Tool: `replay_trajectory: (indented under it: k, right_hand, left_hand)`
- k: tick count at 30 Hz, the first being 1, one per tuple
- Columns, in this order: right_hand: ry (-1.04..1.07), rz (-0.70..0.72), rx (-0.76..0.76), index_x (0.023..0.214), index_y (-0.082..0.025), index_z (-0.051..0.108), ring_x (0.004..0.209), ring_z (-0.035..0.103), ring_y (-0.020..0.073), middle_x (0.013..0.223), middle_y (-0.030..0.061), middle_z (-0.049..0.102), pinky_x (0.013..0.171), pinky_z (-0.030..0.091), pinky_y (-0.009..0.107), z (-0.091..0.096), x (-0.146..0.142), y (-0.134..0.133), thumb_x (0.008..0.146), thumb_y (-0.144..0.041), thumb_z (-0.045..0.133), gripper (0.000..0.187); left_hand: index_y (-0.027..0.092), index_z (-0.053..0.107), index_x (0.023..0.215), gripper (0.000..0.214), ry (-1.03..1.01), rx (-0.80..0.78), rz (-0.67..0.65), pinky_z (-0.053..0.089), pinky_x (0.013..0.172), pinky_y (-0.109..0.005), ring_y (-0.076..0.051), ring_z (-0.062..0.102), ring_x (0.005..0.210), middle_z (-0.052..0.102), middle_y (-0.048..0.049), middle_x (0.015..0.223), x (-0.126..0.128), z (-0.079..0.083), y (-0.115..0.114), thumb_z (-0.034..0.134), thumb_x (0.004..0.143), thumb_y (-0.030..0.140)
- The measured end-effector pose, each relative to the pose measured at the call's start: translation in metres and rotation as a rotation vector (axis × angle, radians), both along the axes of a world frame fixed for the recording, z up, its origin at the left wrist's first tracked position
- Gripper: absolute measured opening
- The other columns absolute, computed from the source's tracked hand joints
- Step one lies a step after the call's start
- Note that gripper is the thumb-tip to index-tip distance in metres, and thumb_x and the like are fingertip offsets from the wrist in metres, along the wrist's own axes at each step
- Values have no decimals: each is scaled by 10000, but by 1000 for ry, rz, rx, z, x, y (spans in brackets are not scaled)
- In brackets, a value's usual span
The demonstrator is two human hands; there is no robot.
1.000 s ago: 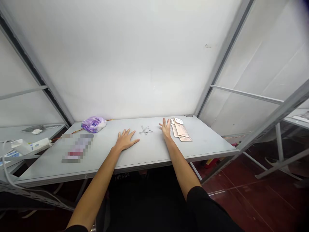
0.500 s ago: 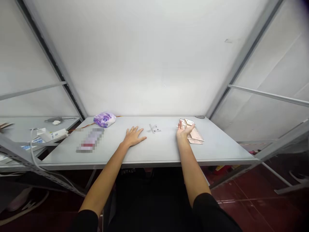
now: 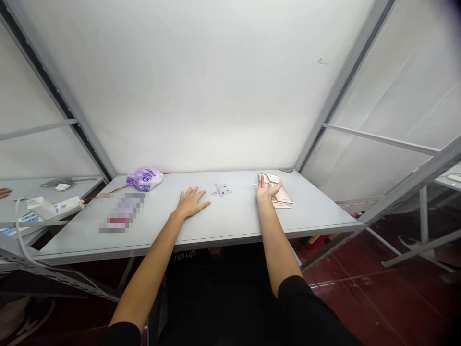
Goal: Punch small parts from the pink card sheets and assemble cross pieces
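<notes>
The left hand (image 3: 190, 203) lies spread flat on the pale grey table (image 3: 230, 218), near a small cross-shaped piece (image 3: 221, 189), while the right hand (image 3: 267, 188) rests open, palm up, over a fanned stack of printed cards (image 3: 283, 198) (nothing pinched, from where I'm standing).

A white panel wall (image 3: 194, 86) backs the grey workbench (image 3: 230, 218), braced by grey steel frame uprights (image 3: 57, 91), with white side panels (image 3: 370, 86) to the right, a grey side shelf (image 3: 21, 185) to the left, and a glossy dark red floor (image 3: 374, 298) below, evenly lit.
</notes>
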State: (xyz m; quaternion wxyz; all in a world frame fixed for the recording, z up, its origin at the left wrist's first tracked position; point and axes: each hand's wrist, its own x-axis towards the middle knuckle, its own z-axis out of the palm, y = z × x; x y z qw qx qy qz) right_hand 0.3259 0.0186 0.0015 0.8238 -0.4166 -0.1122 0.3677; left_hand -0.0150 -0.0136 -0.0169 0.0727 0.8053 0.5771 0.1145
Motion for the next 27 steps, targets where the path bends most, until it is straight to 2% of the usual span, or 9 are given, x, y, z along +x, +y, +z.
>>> replay_trajectory:
  k: [2, 4, 8, 12, 17, 19, 22, 24, 27]
  right_hand:
    - [192, -35, 77, 1434, -287, 431, 948, 751, 215, 1408, 160, 499, 734, 626, 416, 1, 2, -1, 968, -611, 337, 575]
    - [283, -50, 114, 1422, -282, 436, 938, 751, 209, 1405, 159, 502, 727, 622, 401, 2, 4, -1, 967, -586, 363, 552]
    - [250, -57, 92, 1375, -272, 463, 926, 749, 193, 1420, 162, 490, 719, 617, 382, 1, 8, 0, 976, -564, 323, 514]
    - [124, -65, 48, 1334, -285, 490, 909, 748, 189, 1376, 133, 524, 705, 627, 392, 0, 10, 4, 970, -576, 312, 499]
    - [119, -76, 90, 1235, -218, 523, 845, 756, 156, 1240, 109, 625, 687, 615, 298, 2, -1, 8, 965, -386, 466, 323]
    - [64, 6, 80, 1170, -202, 556, 796, 757, 138, 1182, 76, 667, 672, 608, 255, 3, -12, 9, 931, -301, 540, 259]
    - [-143, 211, 57, 1102, -178, 631, 748, 760, 140, 1112, 55, 723, 644, 605, 222, 4, -33, 8, 872, -250, 639, 240]
    - [-285, 354, 61, 1101, -177, 676, 724, 761, 146, 1121, 59, 748, 614, 604, 215, 5, -49, 5, 846, -261, 690, 268]
    - [-457, 558, 65, 1087, -165, 726, 644, 741, 121, 1203, 88, 748, 525, 556, 183, 10, -74, 0, 854, -269, 701, 256]
  left_hand:
    - [316, 484, 1539, 821, -3, 2, 2, 129, 1220, -661, -409, 201, 1564, 298, -124, 1687, 0, 0, 0, 405, 893, 817]
    - [323, 488, 1534, 815, -5, 8, 1, 136, 1218, -661, -410, 208, 1562, 307, -120, 1684, 0, -1, 1, 406, 892, 817]
    - [323, 501, 1525, 801, -16, 12, 0, 134, 1218, -664, -409, 217, 1559, 324, -124, 1676, 0, -3, 3, 429, 893, 809]
    - [326, 500, 1528, 809, -26, 12, -5, 123, 1221, -666, -409, 207, 1562, 313, -120, 1681, 0, -3, 2, 423, 890, 819]
    - [316, 494, 1531, 789, -24, 3, 1, 112, 1227, -662, -408, 198, 1564, 302, -118, 1686, -1, -3, 2, 432, 903, 792]
    - [310, 509, 1511, 727, -61, 32, 4, 132, 1226, -660, -396, 246, 1550, 352, -121, 1663, -1, -4, 2, 423, 935, 747]
    - [283, 548, 1452, 579, -173, 105, 25, 212, 1224, -621, -350, 406, 1469, 470, -126, 1577, -1, -4, 4, 426, 993, 614]
    - [260, 580, 1394, 495, -285, 168, 49, 308, 1210, -545, -311, 504, 1384, 541, -116, 1493, -1, -4, 6, 466, 996, 532]
    - [237, 607, 1324, 435, -469, 314, 77, 423, 1152, -431, -274, 561, 1307, 585, -106, 1383, -1, -1, 9, 542, 968, 478]
